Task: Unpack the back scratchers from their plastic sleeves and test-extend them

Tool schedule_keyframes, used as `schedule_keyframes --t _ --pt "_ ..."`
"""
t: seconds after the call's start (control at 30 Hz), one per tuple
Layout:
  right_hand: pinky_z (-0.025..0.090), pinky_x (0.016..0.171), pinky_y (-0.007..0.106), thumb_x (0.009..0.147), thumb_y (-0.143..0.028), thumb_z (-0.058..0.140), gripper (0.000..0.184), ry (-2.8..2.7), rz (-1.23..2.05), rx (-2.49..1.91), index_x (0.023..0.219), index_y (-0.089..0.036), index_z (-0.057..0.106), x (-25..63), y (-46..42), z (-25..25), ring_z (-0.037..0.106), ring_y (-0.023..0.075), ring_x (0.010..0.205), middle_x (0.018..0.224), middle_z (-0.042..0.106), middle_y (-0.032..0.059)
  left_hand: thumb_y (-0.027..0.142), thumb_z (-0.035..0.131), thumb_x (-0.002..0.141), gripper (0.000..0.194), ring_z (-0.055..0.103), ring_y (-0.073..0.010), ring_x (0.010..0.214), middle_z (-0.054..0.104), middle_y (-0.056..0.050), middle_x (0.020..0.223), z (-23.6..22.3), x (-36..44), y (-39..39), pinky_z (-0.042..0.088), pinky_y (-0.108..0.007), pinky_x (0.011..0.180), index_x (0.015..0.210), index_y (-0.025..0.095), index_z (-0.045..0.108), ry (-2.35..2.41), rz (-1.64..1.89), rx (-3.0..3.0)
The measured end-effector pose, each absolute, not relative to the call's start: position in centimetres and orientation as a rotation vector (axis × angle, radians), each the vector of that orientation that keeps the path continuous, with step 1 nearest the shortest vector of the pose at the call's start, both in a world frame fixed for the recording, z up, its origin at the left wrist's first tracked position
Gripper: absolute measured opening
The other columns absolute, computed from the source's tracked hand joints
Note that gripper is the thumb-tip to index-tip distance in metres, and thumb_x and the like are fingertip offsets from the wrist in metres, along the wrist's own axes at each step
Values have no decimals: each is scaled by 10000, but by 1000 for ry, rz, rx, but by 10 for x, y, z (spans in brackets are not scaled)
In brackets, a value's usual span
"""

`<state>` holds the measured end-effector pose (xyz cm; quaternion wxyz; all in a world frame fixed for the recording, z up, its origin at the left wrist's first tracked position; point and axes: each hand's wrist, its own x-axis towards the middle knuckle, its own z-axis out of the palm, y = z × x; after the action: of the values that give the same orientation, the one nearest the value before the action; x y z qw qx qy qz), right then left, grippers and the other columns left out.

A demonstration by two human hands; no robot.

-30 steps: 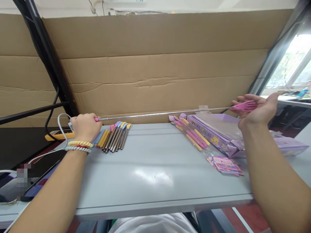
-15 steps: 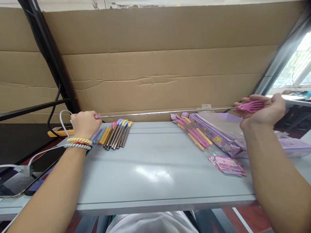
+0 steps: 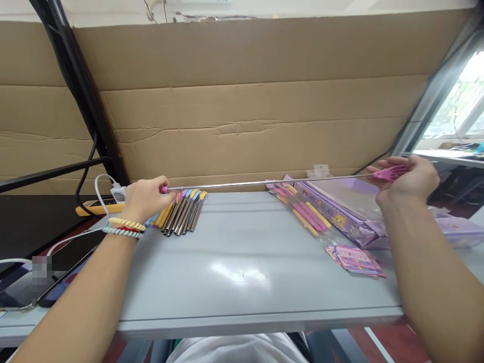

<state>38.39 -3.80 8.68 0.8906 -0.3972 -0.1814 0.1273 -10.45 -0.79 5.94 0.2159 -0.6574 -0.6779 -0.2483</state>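
A telescopic back scratcher (image 3: 264,182) with a long thin metal rod stretches almost level between my hands above the table. My left hand (image 3: 146,197) is closed around the pink handle end, and only its tip shows. At the other end, my right hand (image 3: 412,179) holds the pink claw-shaped head (image 3: 390,173) against the palm with curled fingers. Below and beside my left hand lies a row of collapsed back scratchers (image 3: 183,214) with metal tubes and pink, blue and yellow heads. Their coloured handles are partly hidden by that hand.
Wrapped pink and yellow back scratchers (image 3: 306,212) lie by a purple patterned package (image 3: 336,214). Pink cards (image 3: 357,260) are stacked in front. Phones (image 3: 64,282) and white cables are at left, beside a black metal post (image 3: 81,101). Cardboard (image 3: 245,101) stands behind the table (image 3: 227,272).
My left hand has moved right, and the span of the rod between my hands is a little shorter. My right hand has shifted slightly left and down. The camera view has tilted up slightly.
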Motion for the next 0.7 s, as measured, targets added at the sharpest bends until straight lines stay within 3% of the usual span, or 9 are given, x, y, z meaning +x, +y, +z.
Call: schedule_keyframes --t 0.23,0.33,0.47,0.6,0.7 --pt "433 365 202 654 -117 513 53 -549 263 -885 667 -109 563 350 -31 82 567 107 468 668 574 20 483 488 768 299 655 -280 758 693 -52 722 55 -71 -15 347 -305 571 835 243 652 -1777 -584 -1901" --pt "461 347 220 631 -178 613 175 -902 397 -921 795 -119 602 304 -33 66 605 123 511 813 632 42 447 463 805 292 654 -294 717 687 -73 718 49 -43 -25 351 -319 560 878 237 653 -1752 -526 -1975" --pt "527 420 258 679 -302 721 395 -1381 546 -898 1007 -171 545 239 -43 37 649 138 580 1027 635 78 342 450 830 221 649 -281 691 668 -81 697 37 -8 -40 331 -316 537 884 224 629 -1652 -491 -2119" --pt "560 478 286 806 -359 636 369 -1583 552 -792 1109 -212 485 205 -58 18 667 142 637 1165 599 111 323 447 848 187 635 -255 630 651 -76 657 27 13 -52 282 -315 499 883 216 596 -1641 -551 -2272" --pt "565 496 298 812 -364 631 354 -1646 588 -777 1103 -224 486 203 -62 19 661 137 630 1186 589 112 327 469 844 158 615 -236 593 638 -54 640 26 18 -57 288 -313 497 896 218 571 -1642 -655 -2385"
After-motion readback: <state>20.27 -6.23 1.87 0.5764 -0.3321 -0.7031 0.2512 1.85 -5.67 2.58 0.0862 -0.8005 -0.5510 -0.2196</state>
